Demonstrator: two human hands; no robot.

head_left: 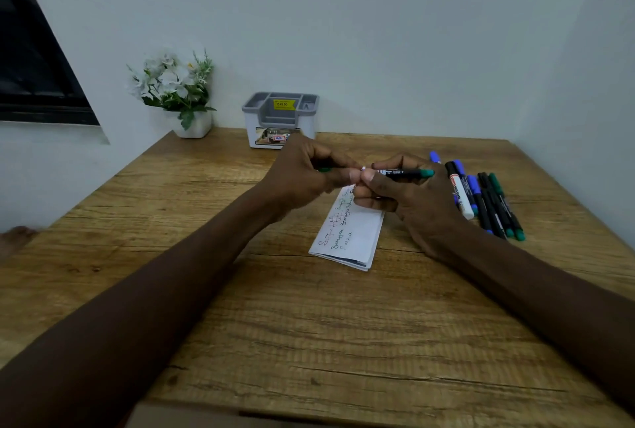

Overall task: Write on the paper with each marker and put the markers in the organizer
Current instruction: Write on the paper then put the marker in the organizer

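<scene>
Right hand (412,202) gripped a green-ended marker (403,173). Left hand (302,171) pinched green cap (323,170), both above paper (354,237) on table (309,331).

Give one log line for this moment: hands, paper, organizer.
left hand: grips green marker, cap end | right hand: grips its barrel | paper: written on | organizer: no markers seen | spare markers: right of paper
</scene>
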